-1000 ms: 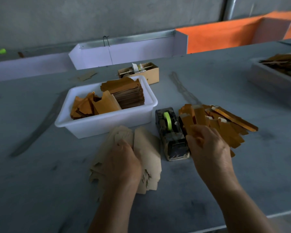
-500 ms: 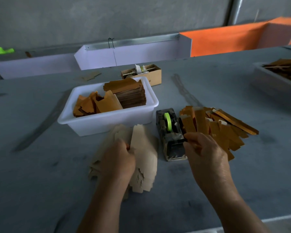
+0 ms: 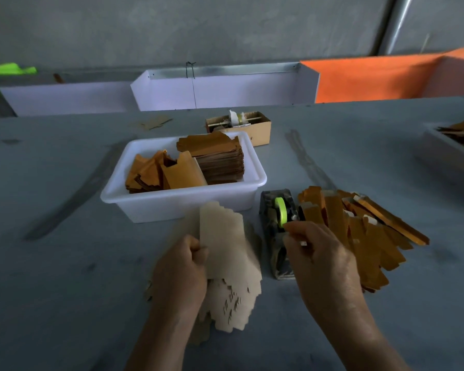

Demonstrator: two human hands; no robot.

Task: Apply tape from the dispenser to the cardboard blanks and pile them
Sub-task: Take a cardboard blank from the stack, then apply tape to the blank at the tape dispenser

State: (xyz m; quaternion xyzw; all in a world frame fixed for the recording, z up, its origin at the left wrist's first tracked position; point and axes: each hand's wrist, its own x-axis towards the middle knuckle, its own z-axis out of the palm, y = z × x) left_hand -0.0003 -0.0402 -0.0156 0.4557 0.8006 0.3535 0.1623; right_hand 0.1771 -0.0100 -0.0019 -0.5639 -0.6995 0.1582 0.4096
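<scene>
Scuffed grey worktable [image 3: 65,290] — grey wall [image 3: 172,28] behind

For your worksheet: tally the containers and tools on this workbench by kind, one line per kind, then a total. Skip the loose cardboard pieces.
White plastic tubs: 2
Small cardboard box: 1
Tape dispenser: 1
Total: 4

No legible txt, labels or nos. anywhere in view.
</scene>
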